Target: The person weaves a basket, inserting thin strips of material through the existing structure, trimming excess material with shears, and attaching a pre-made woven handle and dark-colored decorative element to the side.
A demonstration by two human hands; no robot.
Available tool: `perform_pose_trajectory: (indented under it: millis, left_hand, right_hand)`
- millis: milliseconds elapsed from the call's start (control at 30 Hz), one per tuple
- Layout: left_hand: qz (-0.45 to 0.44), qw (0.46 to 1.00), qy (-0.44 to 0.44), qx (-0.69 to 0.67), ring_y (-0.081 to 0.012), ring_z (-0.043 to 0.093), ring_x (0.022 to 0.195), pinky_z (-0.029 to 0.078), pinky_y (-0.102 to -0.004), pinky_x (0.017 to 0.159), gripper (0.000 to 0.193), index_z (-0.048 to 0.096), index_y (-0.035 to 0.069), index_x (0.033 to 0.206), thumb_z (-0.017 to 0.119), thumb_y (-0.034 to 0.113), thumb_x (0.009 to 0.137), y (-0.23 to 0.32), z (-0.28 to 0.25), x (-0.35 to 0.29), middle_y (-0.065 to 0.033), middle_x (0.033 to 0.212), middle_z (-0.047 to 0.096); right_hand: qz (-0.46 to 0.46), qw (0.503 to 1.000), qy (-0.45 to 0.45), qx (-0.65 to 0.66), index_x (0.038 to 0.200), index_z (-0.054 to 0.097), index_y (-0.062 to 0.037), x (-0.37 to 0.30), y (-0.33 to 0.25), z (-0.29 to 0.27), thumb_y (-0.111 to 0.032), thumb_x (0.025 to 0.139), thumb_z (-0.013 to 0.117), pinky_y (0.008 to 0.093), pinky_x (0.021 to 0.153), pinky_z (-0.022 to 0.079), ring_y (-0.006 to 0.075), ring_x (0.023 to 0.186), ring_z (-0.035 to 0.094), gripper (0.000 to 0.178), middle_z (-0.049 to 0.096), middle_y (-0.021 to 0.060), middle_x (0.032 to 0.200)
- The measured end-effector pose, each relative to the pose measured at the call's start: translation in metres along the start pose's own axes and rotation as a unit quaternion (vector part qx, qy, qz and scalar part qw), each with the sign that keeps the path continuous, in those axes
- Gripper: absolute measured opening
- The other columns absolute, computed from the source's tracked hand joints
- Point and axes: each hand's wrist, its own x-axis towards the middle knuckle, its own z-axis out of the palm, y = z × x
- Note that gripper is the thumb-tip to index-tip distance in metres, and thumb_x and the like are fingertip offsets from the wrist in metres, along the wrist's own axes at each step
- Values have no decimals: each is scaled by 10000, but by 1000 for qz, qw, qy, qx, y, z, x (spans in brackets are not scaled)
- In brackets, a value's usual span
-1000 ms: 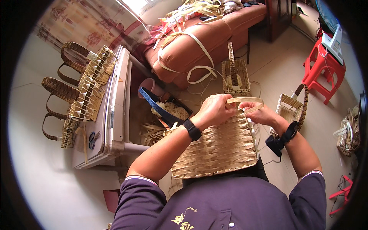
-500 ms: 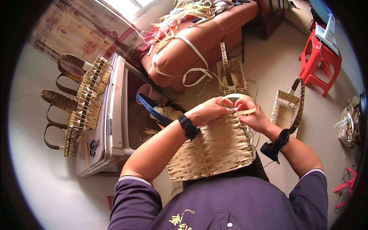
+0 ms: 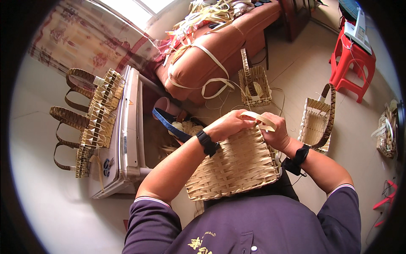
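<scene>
A pale woven basket (image 3: pixel 230 163) rests tilted on my lap, its flat woven side facing up. At its far right corner both my hands meet. My left hand (image 3: pixel 231 123) pinches at the basket's rim, fingers closed on the base of a pale flat weaving strip (image 3: pixel 258 116). The strip arches in a small loop between the hands. My right hand (image 3: pixel 275 131) is closed at the same corner, thumb and fingers on the strip's other part. The fingertips at the rim are partly hidden by the loop.
Finished handled baskets (image 3: pixel 95 122) stand on a boxy table (image 3: pixel 127 161) at left, beside scissors (image 3: pixel 108 166). Two handled baskets sit on the floor, one ahead (image 3: pixel 256 86), one right (image 3: pixel 315 120). Loose strips (image 3: pixel 207 21) lie over a brown sofa (image 3: pixel 198 63). A red stool (image 3: pixel 353 63) stands far right.
The strip's loop between my hands has become smaller and lower. My right hand has shifted slightly left and down, while the basket stays on my lap. The whole view has shifted slightly.
</scene>
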Motion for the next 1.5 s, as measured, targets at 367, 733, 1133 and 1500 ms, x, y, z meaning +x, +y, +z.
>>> perform_pose_trajectory:
  millis: [367, 733, 1133, 1500]
  left_hand:
    - [69, 992, 89, 64, -35, 607, 875, 511, -227, 778, 235, 693, 13, 1170, 760, 166, 1003, 21, 3, -14, 21, 963, 703]
    - [121, 973, 12, 196, -55, 647, 859, 531, -254, 782, 308, 719, 34, 1170, 801, 261, 979, 49, -12, -29, 9, 920, 721]
    - [173, 868, 86, 458, -318, 739, 747, 578, -406, 717, 368, 795, 53, 927, 797, 417, 867, 54, 28, -14, -170, 813, 753]
    - [239, 838, 36, 489, -334, 697, 795, 565, -426, 776, 204, 790, 65, 877, 755, 265, 882, 40, 10, -2, -139, 809, 706]
  right_hand:
    - [313, 853, -211, 361, 1018, 742, -32, 7, 9, -39, -184, 970, 770, 288, 662, 503, 105, 705, 609, 162, 703, 38, 818]
    - [534, 677, -7, 507, 978, 642, -92, -10, 64, -95, -194, 1065, 578, 291, 700, 561, 160, 845, 694, 148, 739, 79, 980]
    - [315, 837, -43, 445, 1170, 646, -105, 30, 14, -130, -217, 1021, 635, 224, 539, 404, 77, 681, 484, 187, 514, -28, 785]
    - [75, 964, -245, -75, 921, 729, -108, 28, 18, -79, -297, 925, 754, 442, 786, 482, 309, 869, 599, 191, 565, 88, 831]
